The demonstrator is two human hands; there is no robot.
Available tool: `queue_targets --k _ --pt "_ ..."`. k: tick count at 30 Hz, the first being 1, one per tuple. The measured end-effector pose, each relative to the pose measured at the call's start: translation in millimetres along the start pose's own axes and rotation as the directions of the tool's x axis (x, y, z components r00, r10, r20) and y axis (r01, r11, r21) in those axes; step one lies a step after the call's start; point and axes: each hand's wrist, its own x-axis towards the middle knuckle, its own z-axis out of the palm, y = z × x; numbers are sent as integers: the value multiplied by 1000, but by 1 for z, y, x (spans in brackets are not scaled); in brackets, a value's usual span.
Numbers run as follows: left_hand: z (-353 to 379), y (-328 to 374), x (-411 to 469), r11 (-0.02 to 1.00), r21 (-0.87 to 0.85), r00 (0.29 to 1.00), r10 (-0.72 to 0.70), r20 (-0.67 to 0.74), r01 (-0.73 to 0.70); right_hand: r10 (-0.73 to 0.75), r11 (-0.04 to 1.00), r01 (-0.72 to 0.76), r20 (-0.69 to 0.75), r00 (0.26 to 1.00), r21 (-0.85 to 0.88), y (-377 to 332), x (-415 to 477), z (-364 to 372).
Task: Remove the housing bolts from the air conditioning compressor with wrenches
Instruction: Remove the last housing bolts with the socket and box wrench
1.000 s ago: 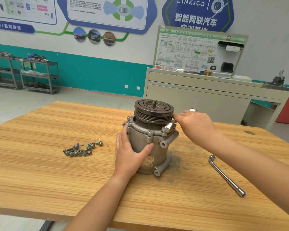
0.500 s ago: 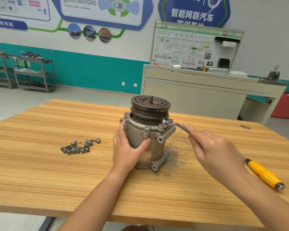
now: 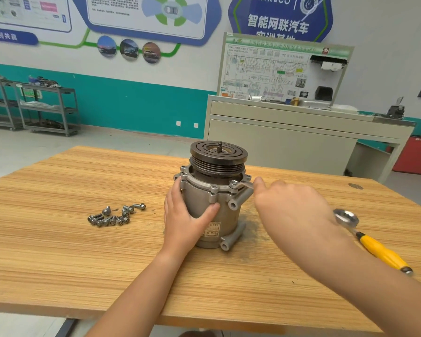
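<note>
The grey air conditioning compressor (image 3: 204,198) stands upright on the wooden table (image 3: 58,251), its dark pulley on top. My left hand (image 3: 184,217) grips the left side of its body, thumb across the front. A slim wrench (image 3: 243,184) has its ring end seated on a housing bolt (image 3: 233,183) at the right of the flange. My right hand (image 3: 289,207) holds the wrench handle just right of the compressor and hides most of it. Several removed bolts (image 3: 114,215) lie in a loose pile to the left.
A ratchet with a yellow handle (image 3: 379,249) lies on the table to the right, partly under my right forearm. Dark grit marks the wood around the compressor's base. A beige cabinet (image 3: 289,142) stands beyond the table's far edge.
My right hand swung the wrench handle from the far right round toward me, then slid along it closer to the compressor. My left hand kept its hold on the body.
</note>
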Motion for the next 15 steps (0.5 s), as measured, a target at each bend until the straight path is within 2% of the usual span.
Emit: queue_targets --k 3,7,10,12,14,15 --pt "0 -1 1 1000 7 1000 6 -1 -6 -28 999 29 35 999 -44 -17 -2 -5" --pt "0 -1 1 1000 -3 1000 3 4 -3 -84 995 80 -78 993 -56 0 2 4" --pt "-1 -1 0 1000 -15 1000 -11 19 11 -33 997 21 -149 988 -79 29 20 22" --pt "-1 -1 0 1000 -18 1000 -10 26 11 1 1000 -4 -218 976 -16 41 39 41" --pt "-1 -1 0 1000 -17 1000 -11 28 11 -32 994 66 -347 937 88 42 57 60" --pt "-2 0 0 1000 -16 1000 -14 28 15 -36 979 123 -452 891 165 39 63 67"
